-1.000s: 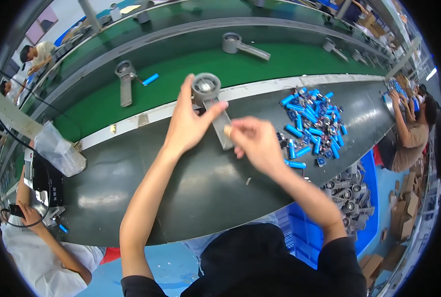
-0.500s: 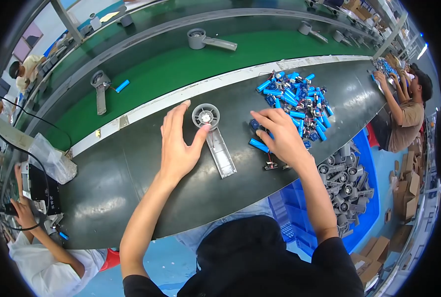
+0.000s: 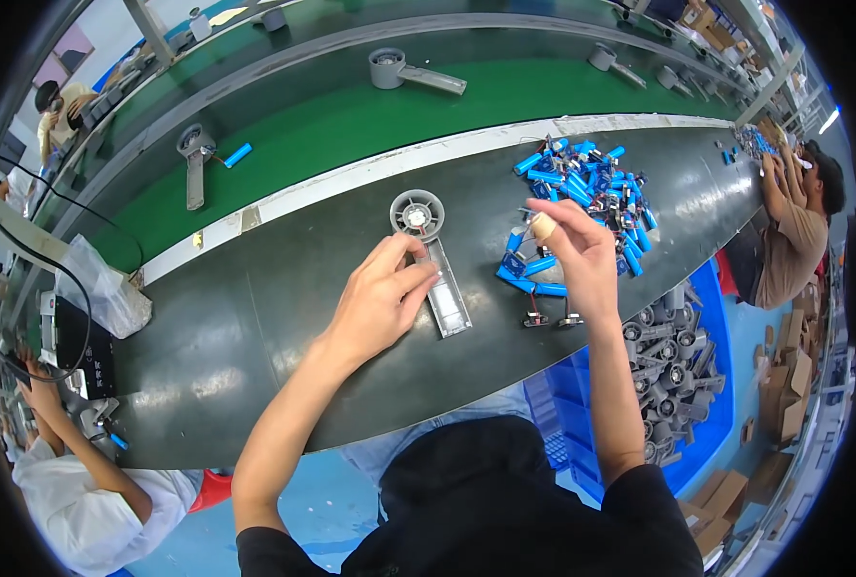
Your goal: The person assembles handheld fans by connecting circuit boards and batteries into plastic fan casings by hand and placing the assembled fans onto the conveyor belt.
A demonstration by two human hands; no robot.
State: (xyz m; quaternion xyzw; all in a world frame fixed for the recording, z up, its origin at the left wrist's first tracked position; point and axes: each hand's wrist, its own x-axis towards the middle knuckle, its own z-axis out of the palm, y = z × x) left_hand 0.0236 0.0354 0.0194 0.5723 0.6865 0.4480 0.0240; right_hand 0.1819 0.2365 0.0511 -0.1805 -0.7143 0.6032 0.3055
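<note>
A grey fan housing with a round ringed head (image 3: 417,214) and an open trough-like handle (image 3: 450,306) lies on the dark work surface in front of me. My left hand (image 3: 380,296) is over the upper end of that handle, thumb and fingers pinched together; what they grip is hidden. To the right, my right hand (image 3: 586,258) is raised with thumb and index finger closed; a tan cover or pad shows at a fingertip. Any small part between them cannot be made out. Below it lie several blue battery cells (image 3: 517,279) with small circuit boards and wires.
A heap of blue cells with boards (image 3: 591,183) lies at the right. A blue bin (image 3: 721,370) of grey housings stands below the table edge. Beyond a white rail, more housings (image 3: 386,69) sit on a green belt. Co-workers sit left and right; a plastic bag (image 3: 106,298) stands left.
My left hand has gone from spread fingers beside the housing to a pinch over its handle. My right hand has lifted off the cells, fingers closing. The view has shifted slightly.
</note>
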